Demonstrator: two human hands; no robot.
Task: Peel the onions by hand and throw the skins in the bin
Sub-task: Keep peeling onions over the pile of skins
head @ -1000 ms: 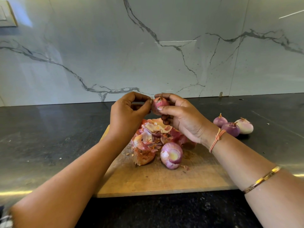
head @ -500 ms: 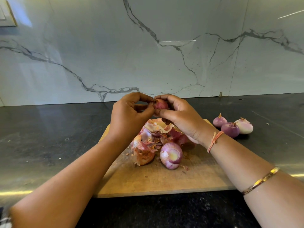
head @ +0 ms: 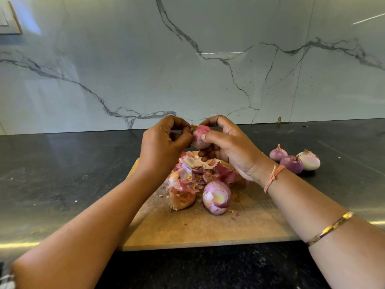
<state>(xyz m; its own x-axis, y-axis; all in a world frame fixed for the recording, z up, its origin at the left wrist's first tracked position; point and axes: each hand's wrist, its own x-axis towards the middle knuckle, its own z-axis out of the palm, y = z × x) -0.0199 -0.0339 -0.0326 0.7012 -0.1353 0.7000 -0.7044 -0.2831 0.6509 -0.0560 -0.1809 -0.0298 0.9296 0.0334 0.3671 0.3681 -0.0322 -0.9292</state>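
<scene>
- Head view: my right hand (head: 231, 147) is curled round a small pink onion (head: 200, 136). The thumb lies across its front and the fingers wrap behind and under it. I hold it in the air above the far end of the cutting board (head: 208, 230).
- My left hand (head: 164, 147) meets it from the left with the fingers bent in. Thumb and fingertips pinch the dry brownish tuft (head: 190, 128) at the onion's left end. Both hands have a grip, and neither is open.
- Right under my hands lies the pile of skins (head: 195, 170), pink, white and papery orange, heaped on the far half of the board.
- At the near edge of that pile sits a peeled onion (head: 216, 197), purple and white. It rests on the board with its pale round end turned toward me. A few crumbs of skin lie scattered beside it.
- The board is wooden and lies flat on the dark table (head: 62, 174), with its near edge close to the table's front.
- To the right of the board, on the table itself, three more onions (head: 291, 163) sit in a tight cluster, touching one another, dry tips pointing up. The rightmost one is paler than the other two. They are well apart from my hands.
- An orange thread (head: 273, 177) is tied round my right wrist, and a gold bangle (head: 331, 227) sits farther up the same forearm.
- Behind the table rises a white marble wall (head: 187, 59) with grey veins. A switch plate (head: 8, 17) shows in its top left corner.
</scene>
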